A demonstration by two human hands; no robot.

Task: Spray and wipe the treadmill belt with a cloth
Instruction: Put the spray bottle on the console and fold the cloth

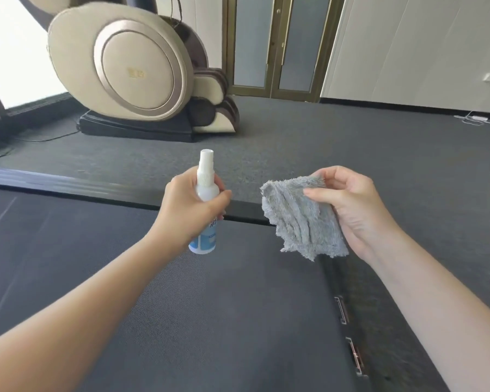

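Grips with the left hand (193, 210) a small white spray bottle (205, 179), with fingers curled round its middle. Holds it upright in the air, nozzle up, above the far end of the dark grey treadmill belt (210, 321). Pinches with the right hand (351, 205) a grey fluffy cloth (300, 219) between thumb and fingers. Lets it hang down over the black side rail (334, 275), not touching the belt. Holds bottle and cloth side by side, apart. Further back on the grey carpet (351, 142): a beige massage chair (136, 66), near a glass door (277, 43) with golden frame.
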